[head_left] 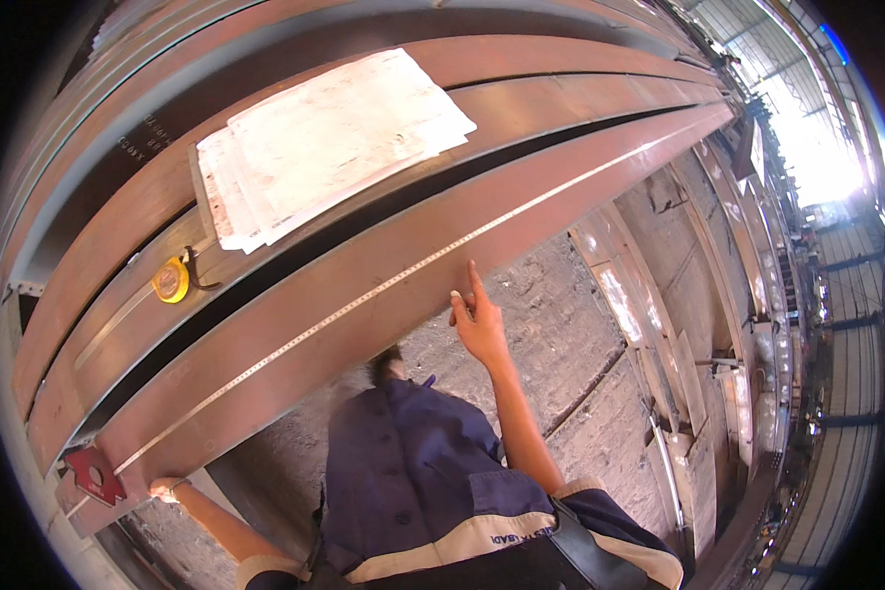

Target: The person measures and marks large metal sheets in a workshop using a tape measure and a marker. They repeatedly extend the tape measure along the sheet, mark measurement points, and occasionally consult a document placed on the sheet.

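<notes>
A long reddish-brown steel beam [364, 339] runs from the lower left to the upper right in front of me. A pale measuring tape blade [364, 297] lies stretched along its top face. At the near left end, a flat red angular block with a round hole [93, 476] sits over the blade. Beside that block, my left hand [170, 489] is closed at the beam's edge, its far fingers partly hidden. Farther along, my right hand [481, 327] is open over the near edge, index finger stretched toward the blade and thumb apart. It holds nothing visible.
Papers on a board [334, 143] lie across the beams behind. A yellow tape measure [171, 280] rests left of them, above a dark gap between beams. Rough ground [541, 344] lies below my right hand, with more steel pieces [649, 324] on the right.
</notes>
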`<action>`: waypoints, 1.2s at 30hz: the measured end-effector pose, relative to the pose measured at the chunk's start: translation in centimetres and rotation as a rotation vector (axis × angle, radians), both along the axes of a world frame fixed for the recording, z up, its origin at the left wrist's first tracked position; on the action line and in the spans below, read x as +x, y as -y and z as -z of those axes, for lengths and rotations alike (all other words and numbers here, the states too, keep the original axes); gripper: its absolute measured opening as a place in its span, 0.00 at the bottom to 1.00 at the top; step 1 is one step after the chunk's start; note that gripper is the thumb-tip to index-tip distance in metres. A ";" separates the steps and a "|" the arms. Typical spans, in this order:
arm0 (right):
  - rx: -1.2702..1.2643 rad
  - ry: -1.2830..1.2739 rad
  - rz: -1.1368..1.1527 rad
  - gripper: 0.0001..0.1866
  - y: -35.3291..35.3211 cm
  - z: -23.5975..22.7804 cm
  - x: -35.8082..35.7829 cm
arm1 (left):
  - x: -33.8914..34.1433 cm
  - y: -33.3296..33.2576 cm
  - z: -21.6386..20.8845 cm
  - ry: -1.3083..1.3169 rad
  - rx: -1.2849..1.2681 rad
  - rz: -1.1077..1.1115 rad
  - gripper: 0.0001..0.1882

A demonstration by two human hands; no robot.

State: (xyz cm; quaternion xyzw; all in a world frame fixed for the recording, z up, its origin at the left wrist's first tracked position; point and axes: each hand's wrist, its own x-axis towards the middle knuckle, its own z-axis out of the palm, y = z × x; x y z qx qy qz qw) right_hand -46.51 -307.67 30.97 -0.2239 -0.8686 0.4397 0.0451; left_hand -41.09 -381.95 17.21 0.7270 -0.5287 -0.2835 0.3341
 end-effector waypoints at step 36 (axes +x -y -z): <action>0.260 -0.151 -0.034 0.08 -10.0 -1.0 -5.8 | 3.2 -21.6 -2.1 -0.761 0.197 -0.243 0.36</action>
